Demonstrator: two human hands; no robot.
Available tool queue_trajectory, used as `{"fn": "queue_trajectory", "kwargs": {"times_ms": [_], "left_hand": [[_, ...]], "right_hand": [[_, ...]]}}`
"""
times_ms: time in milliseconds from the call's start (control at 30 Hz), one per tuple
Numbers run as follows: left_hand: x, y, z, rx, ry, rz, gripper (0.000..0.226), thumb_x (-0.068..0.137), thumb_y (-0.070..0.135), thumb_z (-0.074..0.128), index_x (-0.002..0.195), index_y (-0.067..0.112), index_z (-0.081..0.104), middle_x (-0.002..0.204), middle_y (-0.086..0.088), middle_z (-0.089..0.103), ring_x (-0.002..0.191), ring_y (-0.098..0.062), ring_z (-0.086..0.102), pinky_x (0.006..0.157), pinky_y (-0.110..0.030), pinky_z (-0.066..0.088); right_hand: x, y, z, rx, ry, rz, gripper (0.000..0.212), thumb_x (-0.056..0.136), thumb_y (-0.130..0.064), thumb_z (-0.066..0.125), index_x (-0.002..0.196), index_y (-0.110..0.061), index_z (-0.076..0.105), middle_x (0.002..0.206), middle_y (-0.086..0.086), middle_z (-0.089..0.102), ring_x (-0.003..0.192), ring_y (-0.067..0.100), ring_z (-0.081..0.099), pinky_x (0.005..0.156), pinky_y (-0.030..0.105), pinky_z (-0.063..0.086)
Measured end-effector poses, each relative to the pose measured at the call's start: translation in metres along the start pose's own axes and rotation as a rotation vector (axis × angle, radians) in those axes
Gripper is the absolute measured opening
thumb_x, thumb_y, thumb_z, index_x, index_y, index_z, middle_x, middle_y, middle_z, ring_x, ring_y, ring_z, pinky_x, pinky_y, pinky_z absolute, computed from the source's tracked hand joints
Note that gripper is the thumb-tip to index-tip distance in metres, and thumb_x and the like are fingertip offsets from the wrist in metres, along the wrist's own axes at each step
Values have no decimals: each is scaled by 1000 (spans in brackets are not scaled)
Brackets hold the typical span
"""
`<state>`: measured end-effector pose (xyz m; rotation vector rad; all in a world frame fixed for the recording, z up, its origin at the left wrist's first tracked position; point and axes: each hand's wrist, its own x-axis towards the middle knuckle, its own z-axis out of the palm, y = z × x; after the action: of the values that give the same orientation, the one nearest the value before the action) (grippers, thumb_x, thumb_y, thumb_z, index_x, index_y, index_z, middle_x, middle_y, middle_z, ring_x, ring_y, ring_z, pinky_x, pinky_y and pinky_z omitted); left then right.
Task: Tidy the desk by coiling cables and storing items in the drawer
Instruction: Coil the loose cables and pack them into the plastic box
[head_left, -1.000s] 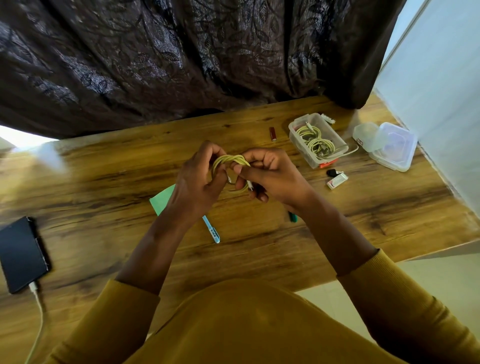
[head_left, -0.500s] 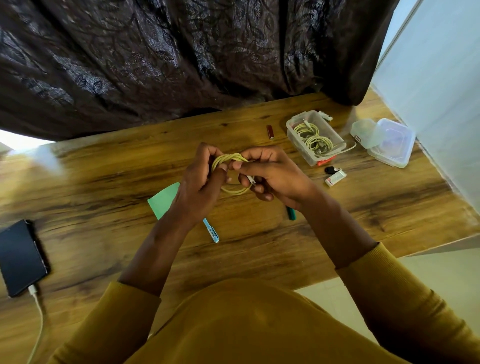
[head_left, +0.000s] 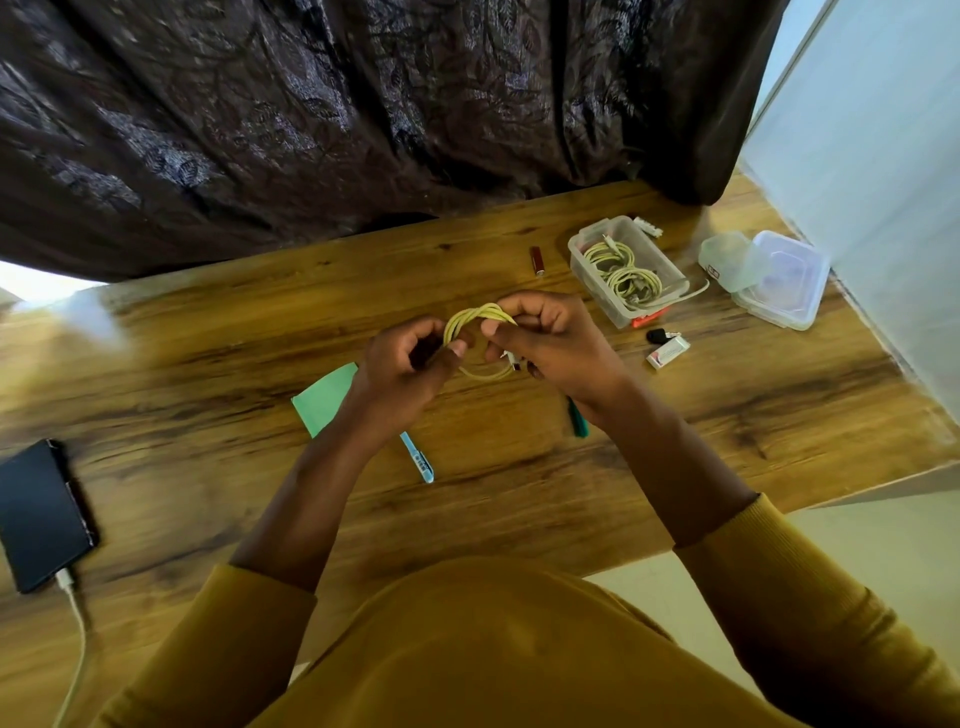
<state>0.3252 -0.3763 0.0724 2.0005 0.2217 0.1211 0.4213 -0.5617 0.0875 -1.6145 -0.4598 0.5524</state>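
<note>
A pale yellow-green cable (head_left: 480, 318) is wound into a small coil, held just above the wooden desk (head_left: 208, 374) at its middle. My left hand (head_left: 402, 374) pinches the coil's left side. My right hand (head_left: 550, 345) grips the right side, with the cable's white plug sticking out under its fingers. A clear plastic tub (head_left: 626, 273) at the back right holds two more coiled cables of the same colour; one loose end hangs over its rim. No drawer is in view.
A green paper (head_left: 324, 397), a blue pen (head_left: 418, 460) and a green pen (head_left: 577, 421) lie under my arms. A dark phone (head_left: 39, 514) on a white charging lead sits at far left. A red lighter (head_left: 537, 260), small white box (head_left: 667, 352) and clear lids (head_left: 769, 278) lie at right.
The coil has turned slightly between my fingers and my left thumb has shifted on it. Both hands stay in the same place over the desk.
</note>
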Motion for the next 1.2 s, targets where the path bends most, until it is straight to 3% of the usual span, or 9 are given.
{"fn": "queue_trajectory", "kwargs": {"times_ms": [67,267,400,667,833,967,1067,1133,1200], "left_hand": [[0,-3,0,-40,11,-29,10,99,29,71,107,28,76,89,6,77,80,-6,70,71,-34,55],[0,0,9,-120,85,-72,8,97,26,73,103,28,77,84,-1,79,75,-18,76,71,-35,63],[3,4,20,-110,116,-78,9,95,32,75,100,25,78,79,-1,79,71,-23,76,69,-36,63],[16,15,48,-82,86,-123,24,97,36,71,90,14,77,69,-2,75,56,-15,69,60,-31,59],[33,19,75,-102,96,-136,16,100,35,68,94,25,78,75,0,77,69,-12,74,67,-28,59],[51,21,97,-164,69,-189,15,100,37,69,92,28,78,78,-2,78,77,-19,75,79,-41,62],[65,30,118,-180,14,-233,15,99,33,69,96,20,78,78,-2,77,71,-12,73,69,-30,61],[72,35,131,-172,-26,-239,17,99,30,70,101,15,78,82,-1,77,69,-6,72,63,-22,58],[80,37,143,-183,-58,-255,17,99,26,71,105,12,78,88,-3,79,72,-9,75,65,-26,62]], "right_hand": [[-1,3,-3,5,-4,2,16,99,-9,68,113,-3,74,89,19,77,74,12,68,61,20,49],[-5,11,-14,89,-91,-14,32,97,-4,70,129,-3,67,111,14,78,108,37,73,90,49,58],[-6,13,-24,107,-84,12,34,97,-2,68,131,-3,65,111,15,78,101,27,75,74,29,59],[-9,23,-51,122,-42,104,29,95,5,66,124,2,68,103,17,79,89,23,77,66,27,60],[-11,23,-73,147,61,122,24,95,4,68,119,0,70,96,11,79,85,21,77,68,32,64],[-11,29,-97,113,222,172,24,93,-4,75,115,-9,67,98,19,76,83,28,77,73,46,65],[-13,33,-119,65,268,206,20,94,-8,75,112,-7,68,99,23,75,91,40,76,76,53,65],[-16,35,-132,33,281,244,13,96,-13,73,107,-6,71,96,20,76,88,36,77,76,56,64],[-20,38,-146,30,302,279,19,99,-23,71,100,-5,74,91,18,76,79,27,76,76,57,64]]}}
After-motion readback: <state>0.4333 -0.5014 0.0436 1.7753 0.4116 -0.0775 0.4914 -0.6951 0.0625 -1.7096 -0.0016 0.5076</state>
